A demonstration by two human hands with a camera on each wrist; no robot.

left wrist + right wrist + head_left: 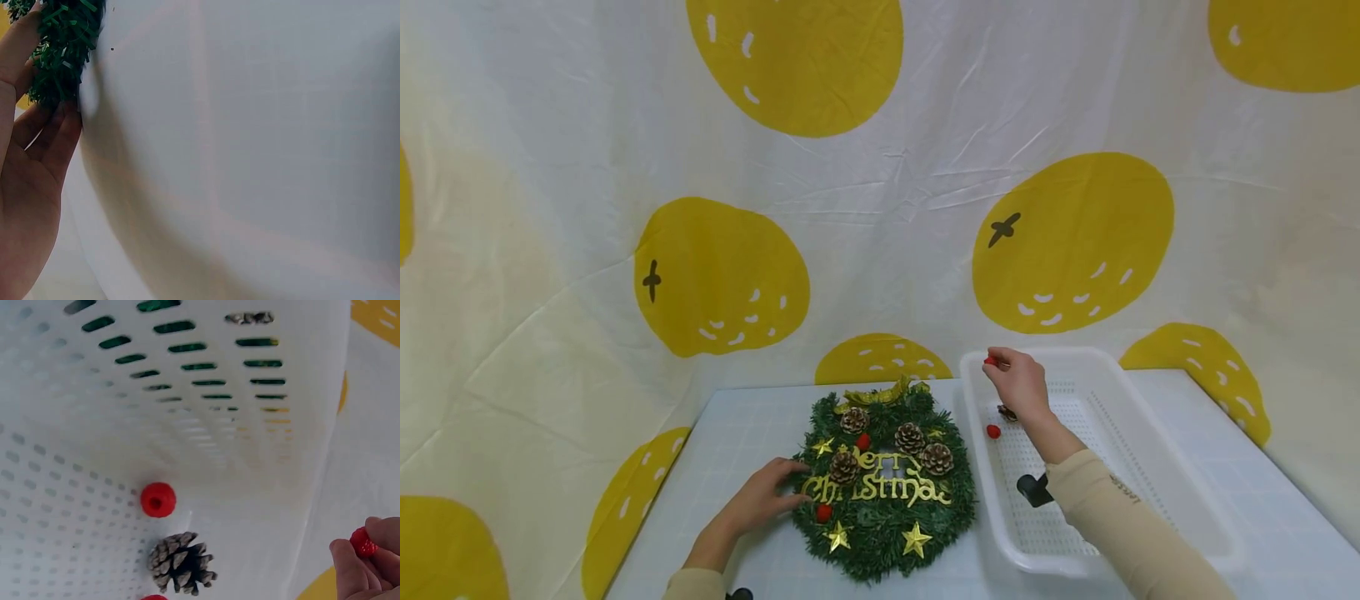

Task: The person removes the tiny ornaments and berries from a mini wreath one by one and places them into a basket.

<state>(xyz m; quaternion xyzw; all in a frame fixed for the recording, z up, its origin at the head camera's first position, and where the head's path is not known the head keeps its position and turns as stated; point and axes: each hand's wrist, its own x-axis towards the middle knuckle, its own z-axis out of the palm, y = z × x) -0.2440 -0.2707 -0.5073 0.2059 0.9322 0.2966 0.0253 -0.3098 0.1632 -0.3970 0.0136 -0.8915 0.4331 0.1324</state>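
Note:
A green Christmas wreath (880, 521) lies on the table, bearing gold "Merry Christmas" lettering, stars, pinecones and red berries. At its left edge, my left hand (766, 497) holds the garland, with the green tinsel (65, 53) between thumb and fingers in the left wrist view. My right hand (1018, 383) is raised over the far left corner of the white plastic basket (1180, 467). Its thumb and fingertips pinch a small red berry (362, 542), bumpy like a raspberry.
Inside the basket lie a pinecone (181, 562) and a red berry (158, 500); part of another red piece (154, 597) shows at the lower frame edge. The basket stands right of the wreath. Behind the table hangs a white cloth (887, 208) with yellow fruit prints.

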